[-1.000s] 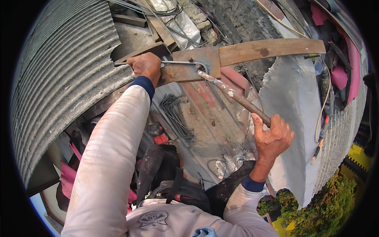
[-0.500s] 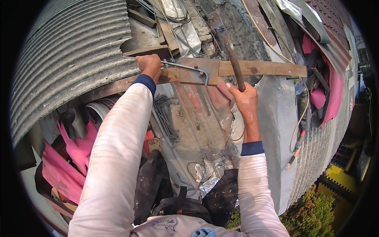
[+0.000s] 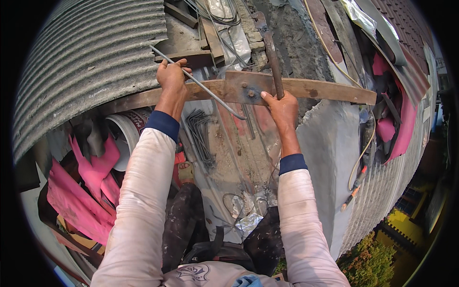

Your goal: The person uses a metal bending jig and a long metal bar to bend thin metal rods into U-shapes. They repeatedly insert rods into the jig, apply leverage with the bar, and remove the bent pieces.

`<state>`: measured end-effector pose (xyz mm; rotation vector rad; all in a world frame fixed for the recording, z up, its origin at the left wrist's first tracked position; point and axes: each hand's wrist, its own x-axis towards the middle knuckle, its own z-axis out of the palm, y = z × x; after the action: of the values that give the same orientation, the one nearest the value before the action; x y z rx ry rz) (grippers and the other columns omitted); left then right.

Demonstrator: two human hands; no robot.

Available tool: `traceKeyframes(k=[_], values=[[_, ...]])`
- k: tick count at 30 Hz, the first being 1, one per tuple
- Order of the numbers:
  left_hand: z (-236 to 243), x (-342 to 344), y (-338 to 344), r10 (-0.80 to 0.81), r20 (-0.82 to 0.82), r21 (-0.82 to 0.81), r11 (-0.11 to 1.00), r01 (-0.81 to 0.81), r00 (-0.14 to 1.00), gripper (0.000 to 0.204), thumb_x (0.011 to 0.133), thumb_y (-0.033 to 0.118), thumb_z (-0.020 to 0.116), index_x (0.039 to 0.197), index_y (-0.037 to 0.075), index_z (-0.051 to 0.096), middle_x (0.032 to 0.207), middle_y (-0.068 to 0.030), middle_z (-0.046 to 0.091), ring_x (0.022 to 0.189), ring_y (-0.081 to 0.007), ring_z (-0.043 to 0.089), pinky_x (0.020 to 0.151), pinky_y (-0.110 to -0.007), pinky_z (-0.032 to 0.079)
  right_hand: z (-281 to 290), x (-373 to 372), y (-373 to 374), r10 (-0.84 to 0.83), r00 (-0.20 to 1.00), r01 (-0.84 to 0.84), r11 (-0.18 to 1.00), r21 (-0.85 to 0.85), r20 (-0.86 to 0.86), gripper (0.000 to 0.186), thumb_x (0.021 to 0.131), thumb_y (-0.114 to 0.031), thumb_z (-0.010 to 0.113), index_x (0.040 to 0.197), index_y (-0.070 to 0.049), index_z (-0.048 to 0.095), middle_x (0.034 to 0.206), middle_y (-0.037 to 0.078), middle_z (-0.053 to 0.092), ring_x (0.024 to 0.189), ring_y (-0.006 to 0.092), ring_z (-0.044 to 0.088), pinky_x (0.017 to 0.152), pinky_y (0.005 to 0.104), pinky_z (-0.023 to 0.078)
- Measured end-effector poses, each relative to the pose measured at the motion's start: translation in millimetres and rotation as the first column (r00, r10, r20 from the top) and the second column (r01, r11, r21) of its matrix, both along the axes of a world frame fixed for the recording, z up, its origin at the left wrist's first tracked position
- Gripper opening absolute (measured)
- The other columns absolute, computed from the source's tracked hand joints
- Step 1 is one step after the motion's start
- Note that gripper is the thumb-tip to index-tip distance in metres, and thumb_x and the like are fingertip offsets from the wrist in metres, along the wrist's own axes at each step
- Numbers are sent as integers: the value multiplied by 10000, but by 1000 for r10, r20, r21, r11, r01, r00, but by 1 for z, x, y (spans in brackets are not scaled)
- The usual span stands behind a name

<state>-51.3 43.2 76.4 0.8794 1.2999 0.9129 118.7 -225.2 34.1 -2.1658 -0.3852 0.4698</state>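
My left hand (image 3: 172,79) grips a grey steel rod (image 3: 212,93) that slants down to the right and ends in a short bend, below and left of two pegs on a rusty steel plate (image 3: 234,82). That plate sits on a long wooden board (image 3: 334,93) lying crosswise. In my right hand (image 3: 282,110), beside the plate, is a rusty steel bar (image 3: 272,60), held upright with its wider welded head at the top; my thumb lies near the plate's pegs. Several bent rods (image 3: 201,138) lie in a bundle below the board.
Corrugated roofing (image 3: 81,62) spans the left, above pink sheeting (image 3: 76,201) and a white bucket (image 3: 122,148). Coiled wire (image 3: 215,14) lies at the top. On the right are a grey sheet (image 3: 322,158), a cable (image 3: 366,146) and a roof edge above a tree (image 3: 368,258).
The rod has come off the pegs and tilted, its bent end dropping. The bar swung from diagonal against the plate to upright, and my right hand moved up and left.
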Motion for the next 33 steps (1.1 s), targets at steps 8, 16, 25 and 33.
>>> traceKeyframes(k=[8,16,25,33], values=[[34,-6,-47,-545,-130,302,774,557,828,357,1153,90,543,1482,46,673,1143,-46,760,687,-50,520,593,-233,462,17,13,-7,-48,998,47,998,29,42,432,877,-381,929,768,-43,685,688,62,700,628,185,648,634,392,537],[-22,25,-72,-643,-515,356,442,824,567,342,1152,121,572,1451,46,720,1312,-90,736,1213,-191,677,1084,-331,507,38,67,-23,-168,971,182,980,-74,172,487,887,-506,868,930,-24,817,855,189,791,832,379,769,783,502,579],[-32,37,-79,-581,-713,263,298,918,393,486,1086,120,580,1565,141,659,1681,-132,562,1472,-302,605,1181,-373,490,46,89,5,-94,967,166,938,-304,238,406,858,-443,904,1022,-77,845,1025,214,824,1030,447,790,924,532,607],[-34,21,-77,-531,-762,316,195,928,371,454,1101,236,577,1529,107,657,1672,-216,527,1363,-456,642,1150,-499,527,29,114,5,108,959,38,867,-497,261,517,906,-583,836,1064,-91,855,1037,194,833,988,433,794,858,561,596]])
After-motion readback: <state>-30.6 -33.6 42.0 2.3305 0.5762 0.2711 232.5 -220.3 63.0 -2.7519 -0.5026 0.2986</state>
